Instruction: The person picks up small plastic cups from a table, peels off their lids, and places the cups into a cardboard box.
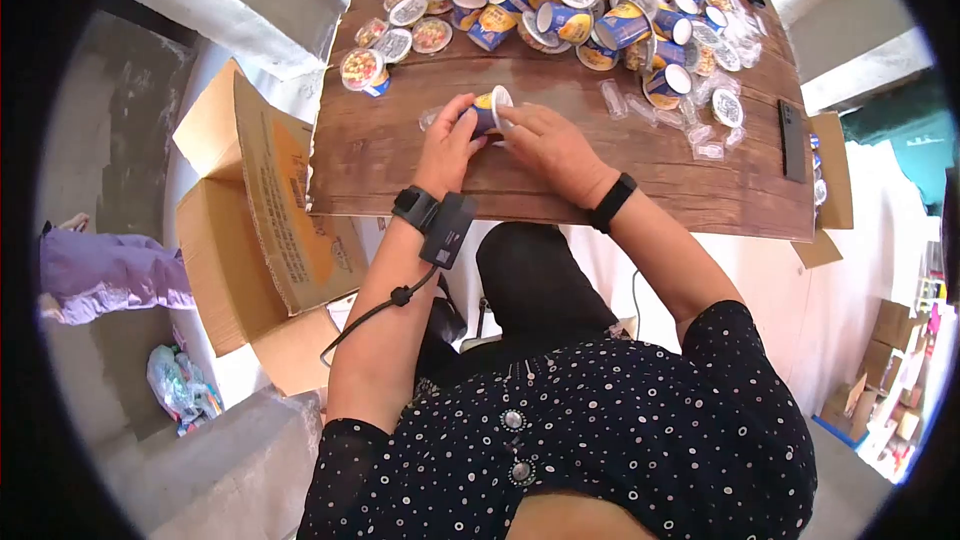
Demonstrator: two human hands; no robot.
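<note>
My left hand is closed around a blue and yellow paper cup, which lies tilted on its side above the wooden table. A white round lid covers the cup's right end. The fingers of my right hand press against that lid from the right. Just left of the cup, partly behind my left hand, a small clear plastic piece rests on the wood. Both wrists wear black bands.
Many blue cups and lidded ones are heaped at the table's far side. A lidded cup stands at the left. Clear plastic pieces and a black phone lie at right. An open cardboard box sits left of the table.
</note>
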